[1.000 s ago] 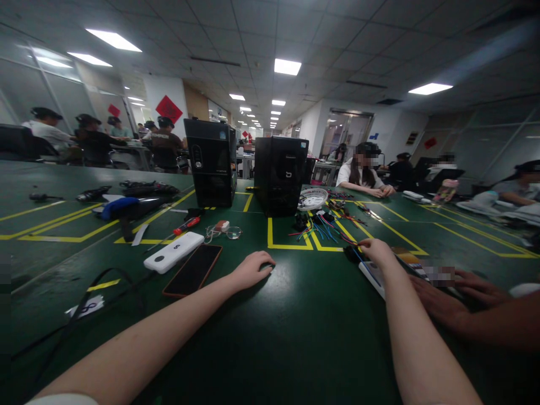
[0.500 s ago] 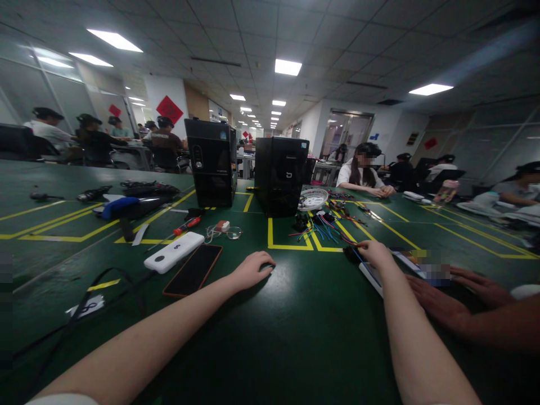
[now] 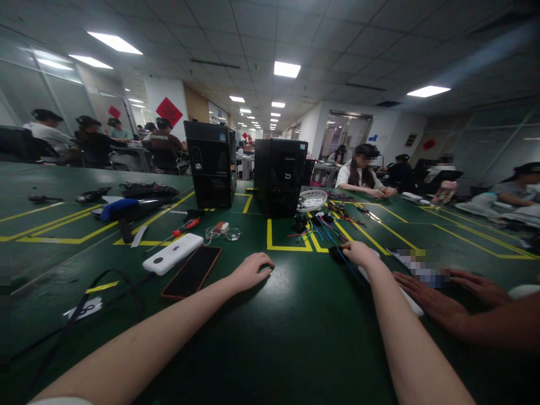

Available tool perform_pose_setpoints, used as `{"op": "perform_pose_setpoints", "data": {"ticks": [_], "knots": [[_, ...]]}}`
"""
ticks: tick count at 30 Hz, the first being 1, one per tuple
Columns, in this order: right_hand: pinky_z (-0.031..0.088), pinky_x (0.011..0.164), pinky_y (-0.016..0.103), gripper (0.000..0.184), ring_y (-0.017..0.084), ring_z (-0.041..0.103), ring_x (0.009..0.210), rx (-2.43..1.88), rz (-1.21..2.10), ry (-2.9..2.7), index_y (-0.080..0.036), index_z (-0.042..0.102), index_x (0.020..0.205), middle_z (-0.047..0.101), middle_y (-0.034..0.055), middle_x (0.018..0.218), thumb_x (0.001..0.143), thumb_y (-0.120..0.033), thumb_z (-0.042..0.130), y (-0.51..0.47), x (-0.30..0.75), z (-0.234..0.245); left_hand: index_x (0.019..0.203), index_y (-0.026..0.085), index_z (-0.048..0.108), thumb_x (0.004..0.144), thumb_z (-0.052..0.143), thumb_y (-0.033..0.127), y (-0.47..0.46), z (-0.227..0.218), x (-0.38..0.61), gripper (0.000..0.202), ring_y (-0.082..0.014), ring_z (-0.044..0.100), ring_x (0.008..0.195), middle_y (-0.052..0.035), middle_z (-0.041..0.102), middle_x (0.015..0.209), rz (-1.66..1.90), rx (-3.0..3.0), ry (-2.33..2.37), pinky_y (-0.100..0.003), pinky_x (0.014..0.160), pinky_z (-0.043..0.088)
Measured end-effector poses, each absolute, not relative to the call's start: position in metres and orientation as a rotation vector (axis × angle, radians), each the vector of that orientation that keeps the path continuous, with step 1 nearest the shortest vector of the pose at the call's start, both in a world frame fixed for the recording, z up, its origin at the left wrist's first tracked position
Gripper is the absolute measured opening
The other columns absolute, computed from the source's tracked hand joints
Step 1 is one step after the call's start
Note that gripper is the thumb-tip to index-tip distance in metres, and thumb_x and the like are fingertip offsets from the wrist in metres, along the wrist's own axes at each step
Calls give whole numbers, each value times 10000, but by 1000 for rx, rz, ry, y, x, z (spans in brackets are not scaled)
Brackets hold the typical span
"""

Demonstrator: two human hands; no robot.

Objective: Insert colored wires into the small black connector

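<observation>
My left hand (image 3: 254, 268) rests on the green table, its fingers loosely bent with a gap to the thumb and nothing held. To its left lie a dark phone with an orange-brown edge (image 3: 192, 274) and a white power-bank-like device (image 3: 172, 254). My right hand (image 3: 359, 253) is closed at a black piece with a blue wire (image 3: 336, 255), low over the table; its exact kind is too small to make out. Under my right forearm sits a white flat object (image 3: 411, 301), partly hidden. Ahead lies a bunch of coloured wires (image 3: 323, 225).
Two black computer cases (image 3: 211, 169) stand ahead. A white basket (image 3: 313, 199), glasses (image 3: 223, 233), a red screwdriver (image 3: 185, 227) and a black cable (image 3: 71, 326) lie about. At right, another person's hands (image 3: 439, 304) rest beside a blurred phone-like object (image 3: 422, 267).
My right hand has moved left with the black piece and blue wire, baring more of the white object under my forearm. My left hand stays in place.
</observation>
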State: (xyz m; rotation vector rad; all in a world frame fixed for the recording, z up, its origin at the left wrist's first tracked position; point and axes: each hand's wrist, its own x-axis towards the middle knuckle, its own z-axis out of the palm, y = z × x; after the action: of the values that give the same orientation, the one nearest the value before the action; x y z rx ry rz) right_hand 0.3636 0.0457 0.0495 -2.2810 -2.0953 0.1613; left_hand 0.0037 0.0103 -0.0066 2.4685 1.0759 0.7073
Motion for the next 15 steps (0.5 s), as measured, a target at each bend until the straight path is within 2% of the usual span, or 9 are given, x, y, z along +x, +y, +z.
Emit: {"op": "perform_pose_setpoints", "data": {"ticks": [4,8,12,15], "knots": [[401,693,230,329,180,601,864,-2063,137,-2328,-192,666,1016,668,81,983,769,-199,449,36,308,57,1091,206,574,834,511,300,8,-2,7,280,-212,525,1047,-64,587,1102,733,2431,1084,-373,942,397],[400,710,243,361,172,594,821,-1691,132,-2546,-142,653,941,664,100,923,863,-234,312,15,235,53,1282,209,417,794,568,361,4,-1,7,532,-245,429,1194,-99,471,1296,793,2415,1072,-407,1019,330],[409,751,275,365,188,573,840,-1408,151,-2642,-88,565,1092,622,133,994,860,-215,312,-10,187,46,1364,215,283,747,621,373,2,-1,5,721,-275,344,1271,-115,369,1393,762,2412,1045,-476,1064,236],[403,814,307,405,217,543,922,-1337,53,-2634,-36,492,1188,577,176,1064,835,-183,358,-17,174,39,1359,234,283,767,601,326,4,-2,3,679,-268,361,1261,-104,385,1386,743,2392,1033,-508,1065,201]]}}
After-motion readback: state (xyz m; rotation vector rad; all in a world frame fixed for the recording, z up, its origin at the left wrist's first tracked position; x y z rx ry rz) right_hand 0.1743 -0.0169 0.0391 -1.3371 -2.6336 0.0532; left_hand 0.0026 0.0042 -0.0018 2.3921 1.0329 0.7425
